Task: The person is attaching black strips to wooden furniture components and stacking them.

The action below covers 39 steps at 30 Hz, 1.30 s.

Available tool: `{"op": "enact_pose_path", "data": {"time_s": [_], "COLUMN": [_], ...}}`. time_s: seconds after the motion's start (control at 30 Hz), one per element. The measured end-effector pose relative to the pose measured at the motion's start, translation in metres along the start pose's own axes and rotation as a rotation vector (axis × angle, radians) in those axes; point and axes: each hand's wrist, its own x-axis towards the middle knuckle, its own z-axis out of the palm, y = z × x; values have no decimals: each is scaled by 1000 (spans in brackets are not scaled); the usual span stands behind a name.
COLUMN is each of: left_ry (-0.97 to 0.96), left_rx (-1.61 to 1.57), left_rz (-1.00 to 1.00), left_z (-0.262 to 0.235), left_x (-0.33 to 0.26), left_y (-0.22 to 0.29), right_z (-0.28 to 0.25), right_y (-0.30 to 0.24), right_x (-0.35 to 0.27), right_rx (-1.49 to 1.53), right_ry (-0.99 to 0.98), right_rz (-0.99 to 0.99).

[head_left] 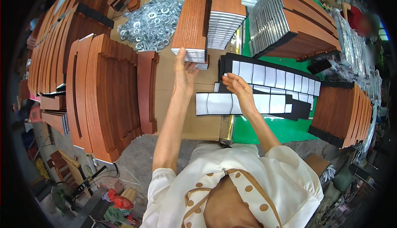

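My left hand (185, 74) is at the near end of a stack of wood-grain panels (192, 19). Its thumb lies against the panel's end, and its fingers curl beside the pale lower edges. To the right, my right hand (241, 91) hovers over black-edged strips of white pads (271, 77). Its thumb and fingertips are pinched together, with a small white bit showing at the tips; what it is cannot be made out. Nearer to me lies another strip of white pads (244, 103). A second panel stack (225, 1) stands just right of the first.
A heap of metal washers (155, 19) lies at the back left. Curved wood-grain pieces (109, 91) stand along the left. More stacked panels stand at the back right (308, 42) and far right (341, 112). Cardboard (198, 127) and a green surface (269, 129) cover the table.
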Motion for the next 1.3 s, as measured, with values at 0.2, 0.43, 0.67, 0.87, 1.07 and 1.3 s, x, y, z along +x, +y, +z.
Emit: {"op": "enact_pose_path", "data": {"time_s": [0.2, 0.43, 0.67, 0.87, 1.07, 1.3], "left_ry": [26, 38, 87, 67, 409, 986], "left_rx": [11, -25, -21, 82, 258, 313], "left_rz": [32, 36, -7, 96, 69, 279], "left_z": [6, 17, 13, -8, -137, -242], "left_x": [-3, -5, -6, -50, -134, -139], "left_y": [-18, -17, -18, 2, -64, -129], "right_z": [-15, -23, -24, -11, 54, 146], "right_y": [0, 1, 1, 13, 35, 71], "right_x": [-14, -17, -19, -19, -1, 86], "right_rx": [61, 96, 107, 58, -141, -433], "right_ry": [39, 16, 14, -47, -420, -569], "right_rz": [-12, -13, -51, 14, 113, 47]}}
